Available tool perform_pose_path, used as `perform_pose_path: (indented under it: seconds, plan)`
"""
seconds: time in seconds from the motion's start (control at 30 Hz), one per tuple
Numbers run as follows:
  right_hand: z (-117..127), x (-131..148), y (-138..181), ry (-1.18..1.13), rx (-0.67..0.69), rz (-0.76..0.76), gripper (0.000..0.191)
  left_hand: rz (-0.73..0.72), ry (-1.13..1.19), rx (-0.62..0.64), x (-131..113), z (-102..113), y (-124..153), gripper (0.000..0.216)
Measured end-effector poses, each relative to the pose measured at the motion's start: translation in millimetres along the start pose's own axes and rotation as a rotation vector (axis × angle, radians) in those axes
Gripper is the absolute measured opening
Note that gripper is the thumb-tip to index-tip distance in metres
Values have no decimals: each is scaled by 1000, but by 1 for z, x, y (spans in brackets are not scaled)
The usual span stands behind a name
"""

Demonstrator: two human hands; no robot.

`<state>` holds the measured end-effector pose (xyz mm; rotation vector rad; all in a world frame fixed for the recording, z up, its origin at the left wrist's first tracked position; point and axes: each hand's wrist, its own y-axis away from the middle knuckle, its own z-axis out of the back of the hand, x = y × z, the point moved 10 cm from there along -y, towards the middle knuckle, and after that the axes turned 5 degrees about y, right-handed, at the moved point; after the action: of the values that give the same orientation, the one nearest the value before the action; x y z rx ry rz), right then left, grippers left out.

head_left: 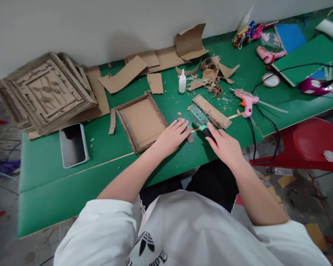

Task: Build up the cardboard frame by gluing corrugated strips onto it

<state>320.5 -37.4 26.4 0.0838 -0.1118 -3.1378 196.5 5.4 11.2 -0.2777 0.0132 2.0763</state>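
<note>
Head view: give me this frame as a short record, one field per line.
Left hand: palm down, fingers spread, beside the right edge of the cardboard tray
Right hand: gripping a black-and-green tool, possibly a knife
Beyond the right hand: clear ruler, then cardboard strip
Beyond the tray: white bottle, upright
Left of the tray: phone; behind it, stack of cardboard pieces
Right side: pink glue gun
Surface: green table
Unclear: whether the tool touches the ruler

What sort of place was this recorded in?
Probably a craft workspace: the green table holds a pink glue gun, a heap of cardboard scraps and, by the left hand, a shallow cardboard tray.
</note>
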Motion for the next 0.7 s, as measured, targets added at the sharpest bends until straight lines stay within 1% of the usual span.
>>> perform_pose_path:
  seconds: [0.03,0.1,0.17,0.2,0.27,0.33,0.37,0.43,0.5,0.57,0.63,0.7]
  plan:
    - [-2,3,-10,10,-6,6,52,-31,-21,-9,-3,-3,-1,44]
    - [-6,6,-26,33,-21,-1,53,-55,-35,-44,-4,-5,-7,33]
    - [-9,6,-38,56,-36,-13,53,-45,24,-78,-1,-3,-11,24]
    - [-11,6,-42,66,-40,-17,53,-21,91,-106,2,1,-13,23]
    - [-17,6,-49,78,-33,-12,54,97,317,-208,14,15,-11,24]
    - [-22,6,-54,79,-20,8,53,298,664,-339,33,27,0,26]
    - [-23,7,-56,68,-20,16,52,409,872,-380,41,26,6,29]
    - [-16,7,-57,-6,-65,18,49,560,1229,-360,44,17,14,42]
    - [4,8,-54,-214,-166,16,44,641,1438,-300,39,10,17,52]
    - [28,11,-49,-559,-244,40,37,658,1532,-247,32,6,17,53]
    - [41,21,-46,-924,-180,84,33,628,1580,-198,24,4,14,50]
    - [47,28,-45,-1106,-113,63,26,592,1606,-158,16,4,12,44]
